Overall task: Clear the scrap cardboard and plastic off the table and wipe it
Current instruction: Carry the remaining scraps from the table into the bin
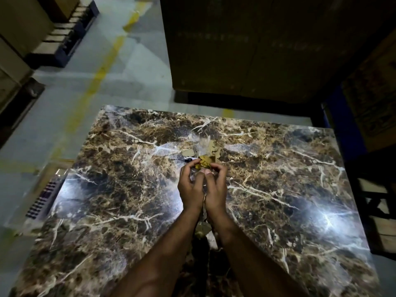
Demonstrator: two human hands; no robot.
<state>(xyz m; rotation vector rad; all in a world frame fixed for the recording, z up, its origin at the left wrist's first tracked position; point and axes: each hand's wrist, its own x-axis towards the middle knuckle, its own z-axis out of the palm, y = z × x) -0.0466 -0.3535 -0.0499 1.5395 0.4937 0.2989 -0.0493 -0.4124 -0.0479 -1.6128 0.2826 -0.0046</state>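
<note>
both hands are cupped together over the middle of the marble-patterned table (278, 189); the left hand (190, 185) and the right hand (216, 187) have their fingers curled inward, pinching a wad of cardboard scraps (203, 162) and crinkly clear plastic (204, 145) between them; the bundle sits at the fingertips, partly lifted, with its far end near or touching the tabletop, i cannot tell which; another bit of cardboard (202, 229) lies on the table below the wrists, between the forearms.

to do this gathering well, i'd say the person wants to squeeze the plastic around the cardboard so the small pieces can't slip out, then sweep back for the bit near the wrists before carrying anything off; the loose flakes look light and likely to flutter free if the grip loosens; the glossy top should let crumbs slide easily toward the edge.

as for containers, no bin or bag for the scraps shows anywhere; large cardboard boxes (246, 46) stand stacked beyond the far edge of the table, closed, contents hidden; more boxes (19, 24) sit on a pallet at the far left; no wiping cloth is in sight, so the wipe looks not yet begun.
</note>
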